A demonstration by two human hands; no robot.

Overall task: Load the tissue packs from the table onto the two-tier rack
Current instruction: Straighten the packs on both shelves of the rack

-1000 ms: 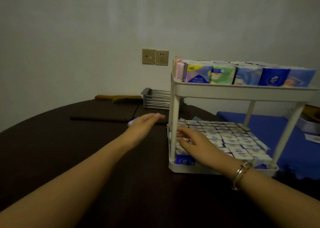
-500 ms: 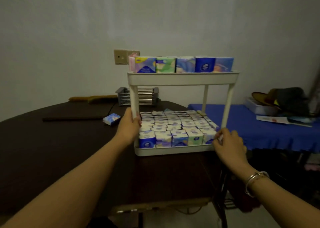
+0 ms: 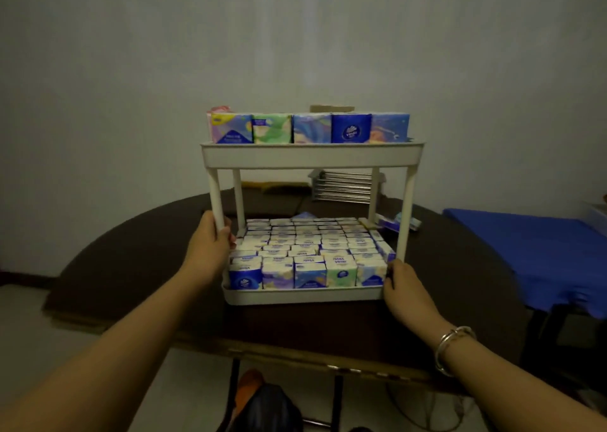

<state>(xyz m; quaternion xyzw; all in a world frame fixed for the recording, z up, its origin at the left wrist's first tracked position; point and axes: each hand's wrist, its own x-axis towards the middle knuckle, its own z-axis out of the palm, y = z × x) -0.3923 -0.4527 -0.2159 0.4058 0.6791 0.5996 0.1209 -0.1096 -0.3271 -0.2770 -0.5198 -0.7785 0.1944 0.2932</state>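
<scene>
a white plastic two-tier rack (image 3: 312,157) packed with colourful tissue packs (image 3: 308,128) is seen at frame centre on the dark round desk (image 3: 131,260). its front left post is gripped by the left hand (image 3: 210,251); its lower right corner is grasped by the right hand (image 3: 405,292).

One two-tier rack (image 3: 312,155), five front tissue packs (image 3: 308,128) on top, two hands (image 3: 208,251).
</scene>
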